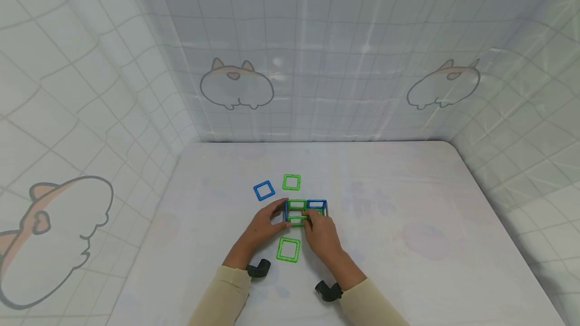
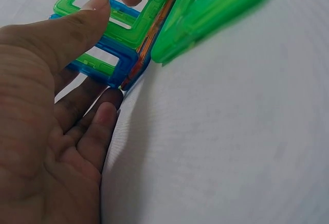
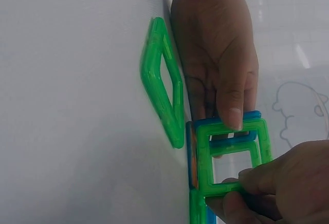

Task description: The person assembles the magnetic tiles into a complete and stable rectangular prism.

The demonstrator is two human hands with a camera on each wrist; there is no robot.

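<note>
A small box-like structure of square magnetic tiles (image 1: 297, 200), green and blue with an orange one low down, stands on the table between both hands. My left hand (image 1: 264, 224) grips its left end; in the left wrist view the thumb lies across a green tile and the fingers reach round a blue one. My right hand (image 1: 322, 235) pinches the edge of a green square tile (image 3: 204, 157) on the near side of the structure, thumb and fingers on either face of its bar. The structure's right part is partly hidden behind the right hand.
A loose green tile (image 1: 287, 260) lies close in front of the structure, between the forearms. Beyond it lie a loose blue tile (image 1: 261, 183) and another green tile (image 1: 291, 188). The white table (image 1: 399, 190) meets curtain-like walls with cartoon animals at the back and sides.
</note>
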